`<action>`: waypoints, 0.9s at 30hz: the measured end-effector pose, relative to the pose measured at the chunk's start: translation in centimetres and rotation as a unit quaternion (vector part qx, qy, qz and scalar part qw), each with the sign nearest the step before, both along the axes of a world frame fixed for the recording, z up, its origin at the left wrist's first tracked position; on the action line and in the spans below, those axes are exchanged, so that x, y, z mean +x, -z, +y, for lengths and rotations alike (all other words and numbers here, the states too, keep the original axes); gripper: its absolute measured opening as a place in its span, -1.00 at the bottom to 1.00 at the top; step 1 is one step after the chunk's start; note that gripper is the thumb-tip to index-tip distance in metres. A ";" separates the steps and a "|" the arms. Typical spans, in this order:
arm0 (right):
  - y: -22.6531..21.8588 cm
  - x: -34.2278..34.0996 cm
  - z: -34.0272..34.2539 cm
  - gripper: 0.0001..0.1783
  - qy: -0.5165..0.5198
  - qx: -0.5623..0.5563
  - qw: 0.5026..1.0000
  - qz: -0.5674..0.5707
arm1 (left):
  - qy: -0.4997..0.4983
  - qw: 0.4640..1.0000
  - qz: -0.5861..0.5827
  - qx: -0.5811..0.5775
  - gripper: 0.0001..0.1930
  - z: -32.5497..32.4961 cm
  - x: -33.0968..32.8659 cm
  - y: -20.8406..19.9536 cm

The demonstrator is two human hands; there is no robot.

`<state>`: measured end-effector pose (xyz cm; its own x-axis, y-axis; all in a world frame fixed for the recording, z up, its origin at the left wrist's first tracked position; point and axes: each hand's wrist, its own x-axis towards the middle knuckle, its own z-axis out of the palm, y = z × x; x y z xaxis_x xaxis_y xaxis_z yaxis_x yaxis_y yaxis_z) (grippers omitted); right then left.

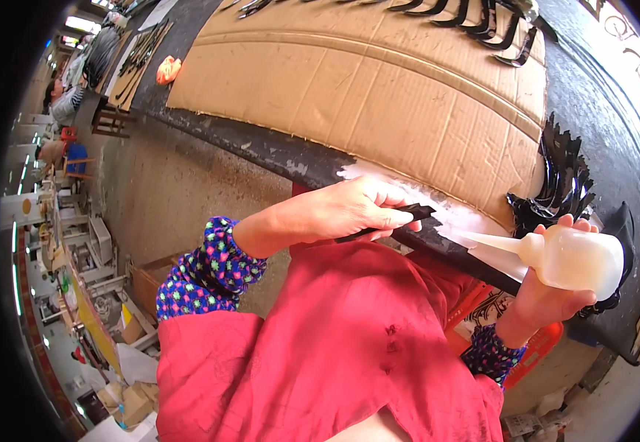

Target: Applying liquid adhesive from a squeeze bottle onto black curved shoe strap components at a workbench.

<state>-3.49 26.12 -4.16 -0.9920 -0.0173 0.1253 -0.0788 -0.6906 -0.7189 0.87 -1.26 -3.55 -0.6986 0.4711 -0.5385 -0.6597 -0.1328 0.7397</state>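
My left hand (357,208) is closed over the near table edge, pinching a black strip with a jagged end (421,211); part of the strip is hidden by the fingers. Palm up, my right hand (535,300) wraps round a translucent squeeze bottle (583,258) of pale liquid. The bottle lies nearly level, its long thin nozzle aimed left toward the strip and apart from it. Under the nozzle is white paper (461,219) at the table edge. Just beyond the bottle lies a heap of black strips with jagged ends (561,173).
A large cardboard sheet (349,96) covers much of the dark table (261,144). Several curved black strips (482,26) lie along its far edge. A crumpled orange thing (168,70) sits at its left. Below the table's right side is something red (537,353), partly hidden.
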 end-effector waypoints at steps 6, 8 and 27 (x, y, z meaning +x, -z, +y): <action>0.0 0.5 -1.1 -0.03 -0.033 0.047 0.998 0.003 | 0.095 0.990 0.041 -0.098 -0.77 -0.7 0.0 -0.5; 0.0 0.7 -1.2 -0.04 -0.047 0.045 0.998 0.010 | 0.093 0.990 0.040 -0.100 -0.77 -0.8 -0.3 -1.2; -0.3 1.1 -1.4 -0.05 -0.076 0.040 0.996 0.035 | 0.128 0.986 0.010 -0.111 -0.84 -0.1 -0.6 -2.5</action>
<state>-2.40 24.73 -3.87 -0.9658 -0.1795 0.1869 -0.0300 -0.6391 -0.7685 0.30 -1.36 -1.05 -0.5832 0.5055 -0.6360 -0.6362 0.2026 0.7444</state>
